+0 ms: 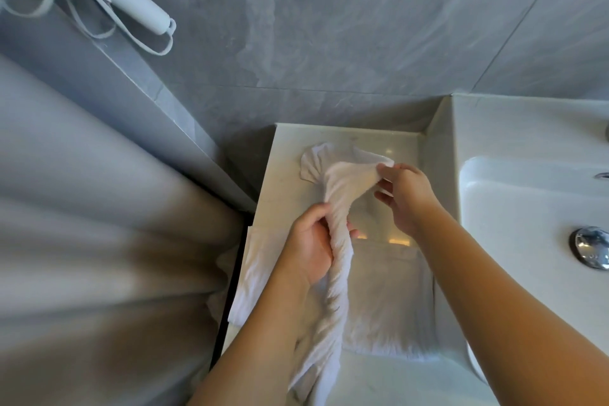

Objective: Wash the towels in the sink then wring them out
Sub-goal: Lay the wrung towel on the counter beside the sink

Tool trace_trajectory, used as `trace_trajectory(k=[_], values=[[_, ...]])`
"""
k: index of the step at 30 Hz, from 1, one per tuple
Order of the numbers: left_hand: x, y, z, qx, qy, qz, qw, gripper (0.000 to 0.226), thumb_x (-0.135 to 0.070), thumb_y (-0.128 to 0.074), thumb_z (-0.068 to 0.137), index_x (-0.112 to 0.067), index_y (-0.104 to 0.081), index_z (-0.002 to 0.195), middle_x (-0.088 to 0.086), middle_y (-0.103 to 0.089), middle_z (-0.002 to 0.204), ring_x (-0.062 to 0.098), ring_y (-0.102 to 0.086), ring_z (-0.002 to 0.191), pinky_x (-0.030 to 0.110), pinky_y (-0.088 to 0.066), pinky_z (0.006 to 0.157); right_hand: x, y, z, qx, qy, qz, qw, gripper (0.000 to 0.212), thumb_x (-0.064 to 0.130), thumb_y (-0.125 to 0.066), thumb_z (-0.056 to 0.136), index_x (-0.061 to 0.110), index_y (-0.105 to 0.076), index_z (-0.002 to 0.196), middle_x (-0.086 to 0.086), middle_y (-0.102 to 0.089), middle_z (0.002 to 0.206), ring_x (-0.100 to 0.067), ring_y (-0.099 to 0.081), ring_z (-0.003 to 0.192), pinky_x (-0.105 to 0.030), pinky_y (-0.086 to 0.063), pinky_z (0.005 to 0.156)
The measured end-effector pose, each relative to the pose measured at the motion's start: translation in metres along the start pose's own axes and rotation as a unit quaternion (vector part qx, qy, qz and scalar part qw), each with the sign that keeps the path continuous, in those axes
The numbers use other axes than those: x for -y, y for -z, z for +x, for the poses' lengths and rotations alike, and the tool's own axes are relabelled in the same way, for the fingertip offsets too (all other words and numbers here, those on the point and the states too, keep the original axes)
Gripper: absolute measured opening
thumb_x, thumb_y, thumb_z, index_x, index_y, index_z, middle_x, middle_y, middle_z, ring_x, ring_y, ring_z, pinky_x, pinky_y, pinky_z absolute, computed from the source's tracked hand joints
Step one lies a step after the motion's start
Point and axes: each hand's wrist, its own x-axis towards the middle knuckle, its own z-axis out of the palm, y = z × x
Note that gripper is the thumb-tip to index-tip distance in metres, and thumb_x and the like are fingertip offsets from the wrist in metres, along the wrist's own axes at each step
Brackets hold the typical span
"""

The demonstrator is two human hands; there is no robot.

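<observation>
A white towel (339,241), twisted into a long rope, hangs over the marble counter (283,181) left of the sink. My left hand (309,247) grips its twisted middle. My right hand (407,198) pinches its upper corner, where the cloth fans out. The lower end trails down toward the bottom of the view. A second white towel (389,306) lies flat on the counter beneath my arms. The white sink (514,194) sits to the right, with its chrome drain plug (591,245) showing.
A grey curtain (99,241) hangs at the left, close to the counter's edge. A white hair dryer (131,0) with a looped cord hangs on the grey tiled wall (329,26) at the upper left.
</observation>
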Motion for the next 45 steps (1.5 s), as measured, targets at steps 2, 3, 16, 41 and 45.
trace_trajectory(k=[2, 3, 16, 41, 45], values=[[-0.009, 0.006, -0.004, -0.021, 0.013, -0.005, 1.0, 0.027, -0.02, -0.058, 0.092, -0.003, -0.069, 0.109, 0.01, -0.067, 0.094, 0.022, -0.064, 0.084, 0.039, -0.053, 0.086, 0.002, 0.001, -0.001, 0.012, 0.006, 0.027, 1.0, 0.025, 0.01, -0.054, 0.097, 0.003, -0.055, 0.12, -0.015, -0.063, 0.112, -0.029, -0.064, 0.103, -0.04, -0.054, 0.093], [-0.013, 0.01, -0.005, -0.03, 0.022, 0.007, 0.999, 0.029, -0.02, -0.058, 0.092, -0.002, -0.069, 0.112, 0.012, -0.069, 0.1, 0.023, -0.066, 0.087, 0.036, -0.053, 0.084, 0.003, 0.002, -0.001, 0.013, 0.012, 0.037, 0.999, 0.026, 0.008, -0.053, 0.097, 0.001, -0.053, 0.122, -0.016, -0.062, 0.112, -0.03, -0.065, 0.103, -0.04, -0.055, 0.091], [-0.034, 0.017, -0.011, -0.062, -0.087, 0.102, 0.989, 0.029, -0.001, -0.07, 0.073, -0.008, -0.053, 0.096, 0.014, -0.067, 0.097, 0.028, -0.067, 0.091, 0.037, -0.055, 0.073, 0.021, 0.001, 0.001, 0.006, 0.021, -0.001, 1.0, 0.019, 0.009, -0.06, 0.095, 0.003, -0.057, 0.113, -0.009, -0.056, 0.098, -0.027, -0.06, 0.096, -0.043, -0.056, 0.088], [-0.011, 0.011, 0.013, -0.226, -0.011, 0.304, 0.926, 0.016, -0.019, -0.062, 0.093, -0.014, -0.066, 0.108, 0.0, -0.071, 0.094, 0.017, -0.067, 0.086, 0.026, -0.05, 0.068, -0.055, -0.029, 0.021, -0.005, -0.155, -0.239, 0.959, 0.013, 0.013, -0.062, 0.086, 0.013, -0.054, 0.075, -0.006, -0.056, 0.077, -0.022, -0.053, 0.07, -0.033, -0.047, 0.072], [-0.007, 0.02, 0.008, -0.141, -0.035, 0.211, 0.967, 0.026, -0.013, -0.06, 0.095, -0.018, -0.066, 0.121, 0.004, -0.074, 0.113, 0.02, -0.07, 0.106, 0.036, -0.054, 0.094, -0.051, -0.035, 0.024, 0.003, -0.179, -0.165, 0.97, 0.007, 0.008, -0.05, 0.087, 0.003, -0.055, 0.085, -0.013, -0.055, 0.069, -0.023, -0.049, 0.056, -0.029, -0.045, 0.054]])
